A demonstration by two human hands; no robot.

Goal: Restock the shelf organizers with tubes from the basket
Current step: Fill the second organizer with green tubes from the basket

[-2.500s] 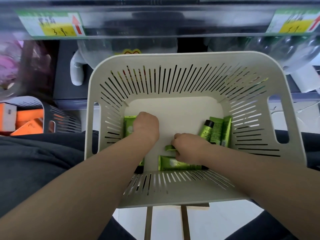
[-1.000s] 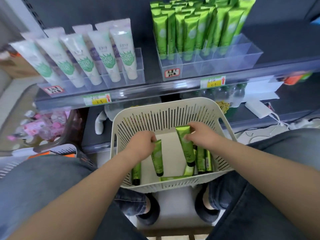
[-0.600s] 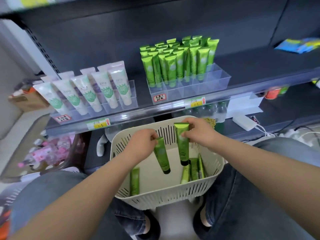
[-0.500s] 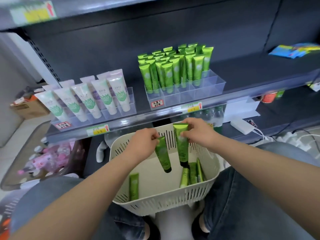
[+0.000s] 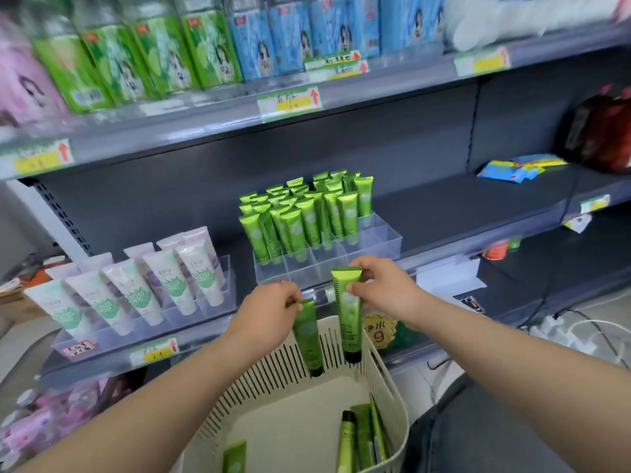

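My left hand pinches the crimped end of a green tube that hangs cap down over the cream slotted basket. My right hand holds a second green tube upright by its top, a little higher and to the right. Both tubes hang just below the clear shelf organizer, which is packed with several standing green tubes; its front and right compartments look empty. More green tubes lie in the basket's bottom.
A second clear organizer to the left holds white and lilac tubes. The shelf above carries green, blue and pink packets. Bare dark shelf stretches to the right, with blue packets at the back. The basket rests on my lap.
Both hands closed on tubes in the basket and lifted them out, up toward the shelf organizer. My view rose from the basket to the shelves.
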